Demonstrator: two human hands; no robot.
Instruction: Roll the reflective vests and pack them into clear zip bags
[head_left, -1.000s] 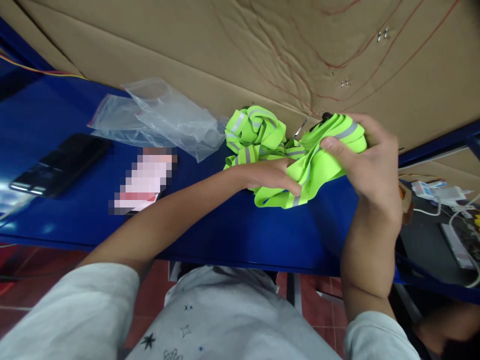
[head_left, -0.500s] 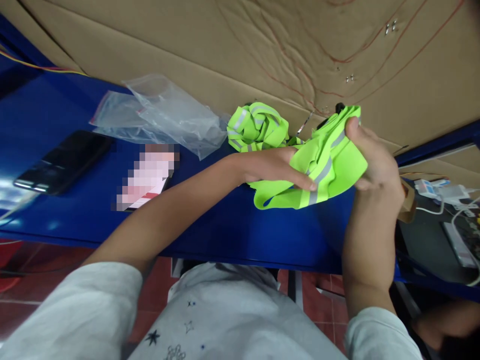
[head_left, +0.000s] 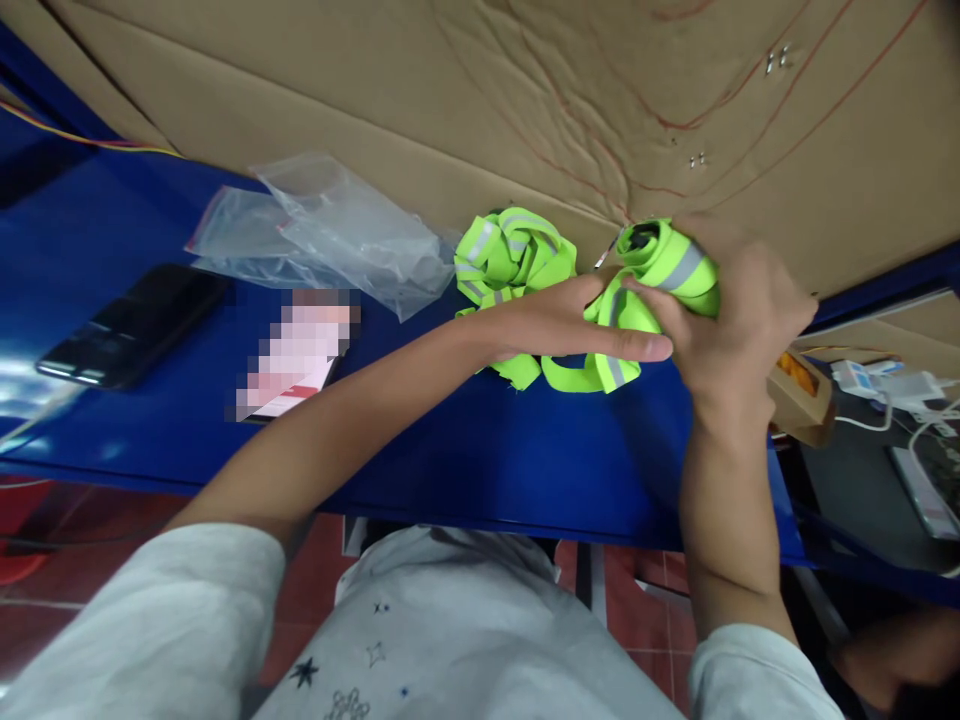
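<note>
A bright yellow-green strap with grey reflective bands [head_left: 682, 265] is wrapped into a roll, with something black at its core. My right hand [head_left: 739, 310] grips the roll from the right, its fingers closed round it. My left hand [head_left: 592, 320] holds the strap just left of the roll, thumb stretched along it and the other fingers partly hidden. Below my left hand a loop of the strap hangs over the blue table. A looser heap of the same strap [head_left: 514, 250] lies behind my left wrist.
Clear plastic bags [head_left: 337, 235] lie left of the heap on the blue table [head_left: 450, 450]. Further left are a black phone [head_left: 131, 325] and a blurred-out phone [head_left: 300, 350]. A cardboard box [head_left: 802, 405] and white plugs [head_left: 885, 385] are at right. Brown sheeting [head_left: 375, 80] stands behind.
My right hand has turned over the strap, and the flat folded bundle now shows as a round roll. The loop hanging below has shrunk and shifted slightly. My left hand has moved slightly right.
</note>
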